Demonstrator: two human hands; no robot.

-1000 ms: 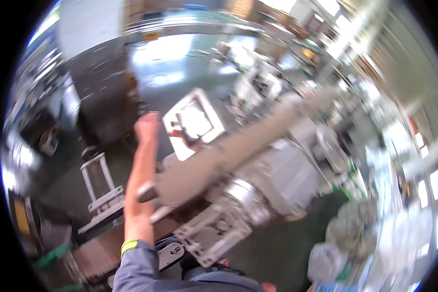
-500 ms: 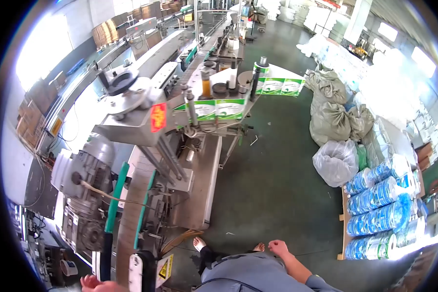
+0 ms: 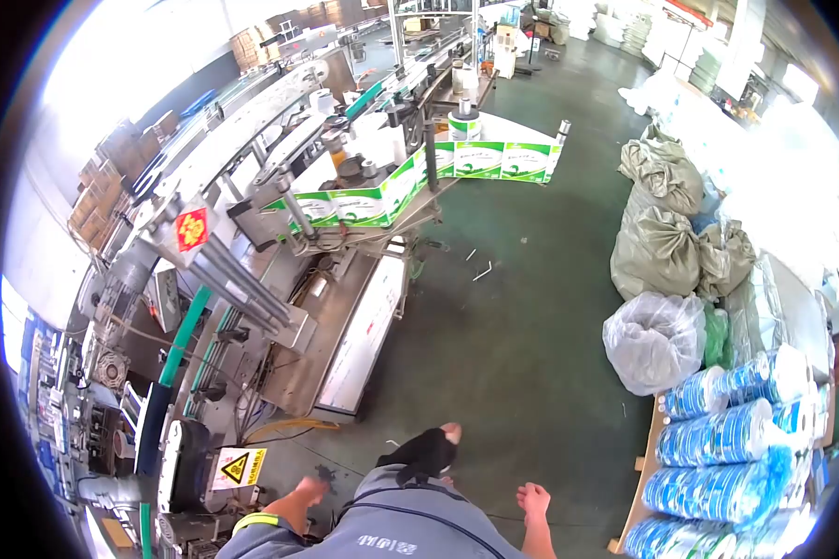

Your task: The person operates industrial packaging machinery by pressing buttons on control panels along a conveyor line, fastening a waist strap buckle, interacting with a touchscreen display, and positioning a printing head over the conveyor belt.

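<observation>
My left hand (image 3: 309, 491) hangs low in front of me, beside the machine's yellow-and-black warning sign (image 3: 240, 468) and apart from it. Motion blurs its fingers, and nothing shows in it. My right hand (image 3: 533, 500) is held out over the green floor, its fingers curled inward with no object visible in them. It touches nothing; the wooden pallet (image 3: 636, 503) lies to its right. A bare foot (image 3: 451, 433) and a dark trouser leg (image 3: 418, 454) show ahead of my grey shirt.
A labelling machine with a green-and-white label strip (image 3: 480, 160) and a conveyor guide rail (image 3: 185, 335) stands on the left. On the right are grey-green sacks (image 3: 654, 250), a clear plastic bag (image 3: 654, 343) and blue-and-white wrapped rolls (image 3: 715, 434). Green floor (image 3: 503, 345) runs between them.
I have moved forward and the view has shifted. My left hand has come from beside the conveyor to near my body. My right hand sits lower in view, and one leg is stepping forward.
</observation>
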